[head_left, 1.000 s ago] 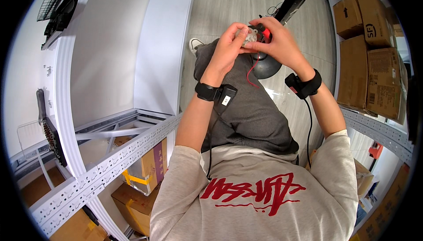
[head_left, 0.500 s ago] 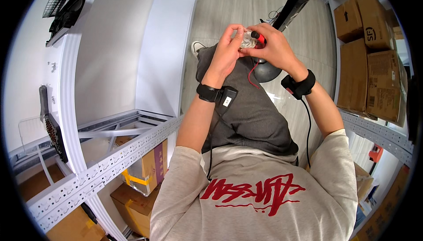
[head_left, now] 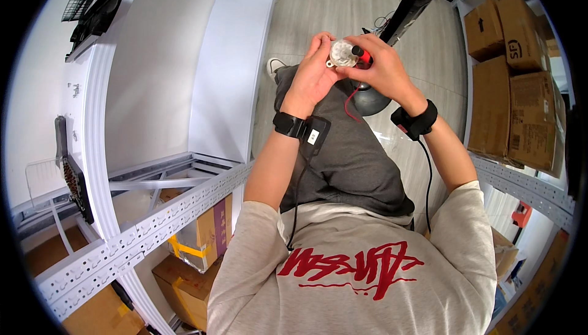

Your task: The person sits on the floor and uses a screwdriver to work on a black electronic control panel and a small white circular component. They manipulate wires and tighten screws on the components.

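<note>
A small round piece of clear, shiny plastic (head_left: 342, 52) with a tiny pale ring on its rim is held between my hands. My left hand (head_left: 311, 79) closes on its left side. My right hand (head_left: 387, 70) curls round a short red-and-black part (head_left: 365, 57), whose black end lies against the clear piece; the right thumb is under that piece. A thin red wire (head_left: 350, 103) hangs below my right hand. Its upper end is hidden by the fingers, so I cannot tell what it joins.
A white panel (head_left: 231, 71) and a perforated metal shelf beam (head_left: 147, 228) stand on my left. Cardboard boxes (head_left: 492, 107) are stacked at the right. Beyond my hands is a dark post (head_left: 411, 5) on a round grey base (head_left: 371, 101). Black cables run from both wrist straps.
The clear piece has turned and now shows more of its round face and the tiny ring. My left fingers have shifted back along its edge. My right hand stays nearly in place.
</note>
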`<state>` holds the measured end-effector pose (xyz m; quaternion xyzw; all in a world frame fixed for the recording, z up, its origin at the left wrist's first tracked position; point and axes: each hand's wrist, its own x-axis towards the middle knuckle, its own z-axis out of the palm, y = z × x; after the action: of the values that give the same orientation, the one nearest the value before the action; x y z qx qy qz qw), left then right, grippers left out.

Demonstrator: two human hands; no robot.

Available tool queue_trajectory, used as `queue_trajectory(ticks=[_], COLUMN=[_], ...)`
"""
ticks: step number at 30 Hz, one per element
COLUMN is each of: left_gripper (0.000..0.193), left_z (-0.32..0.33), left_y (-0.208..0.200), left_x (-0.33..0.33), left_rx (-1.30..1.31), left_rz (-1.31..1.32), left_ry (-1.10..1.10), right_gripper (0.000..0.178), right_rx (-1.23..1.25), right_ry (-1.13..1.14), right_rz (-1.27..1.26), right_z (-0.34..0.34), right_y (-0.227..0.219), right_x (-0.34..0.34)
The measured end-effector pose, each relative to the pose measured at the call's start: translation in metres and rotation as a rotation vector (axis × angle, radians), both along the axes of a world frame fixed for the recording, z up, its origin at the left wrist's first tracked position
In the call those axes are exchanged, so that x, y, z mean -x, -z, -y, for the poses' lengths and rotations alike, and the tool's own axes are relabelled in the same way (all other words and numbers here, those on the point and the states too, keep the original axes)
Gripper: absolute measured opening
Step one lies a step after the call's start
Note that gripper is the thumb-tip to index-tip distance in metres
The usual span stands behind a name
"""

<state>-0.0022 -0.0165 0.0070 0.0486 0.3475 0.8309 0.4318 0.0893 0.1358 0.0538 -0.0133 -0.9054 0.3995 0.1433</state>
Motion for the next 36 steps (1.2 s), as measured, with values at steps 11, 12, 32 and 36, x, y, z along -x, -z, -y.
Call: queue_trajectory(ticks=[11,12,32,36], left_gripper=[0.019,0.019,0.021,0.022], left_z=[0.001,0.001,-0.001,-0.002], left_y=[0.006,0.006,-0.006,-0.004], left_x=[0.002,0.002,-0.001,-0.001], left_rx=[-0.031,-0.027,-0.004,0.012], left_rz=[0.053,0.050,-0.015,-0.038], left_ry=[-0.031,-0.032,0.036,0.031], right_gripper=[0.058,0.058,0.055,0.056], right_rx=[-0.006,-0.003,0.554,0.614], right_ry=[-0.041,-0.030,0.143,0.165], right_rz=[-0.035,-0.076,0.202,0.274], right_z=[0.000,0.000,-0.021,-0.027], right_y=[0.003,0.005,-0.007,-0.003], right_x=[0.004,0.004,0.000,0.008])
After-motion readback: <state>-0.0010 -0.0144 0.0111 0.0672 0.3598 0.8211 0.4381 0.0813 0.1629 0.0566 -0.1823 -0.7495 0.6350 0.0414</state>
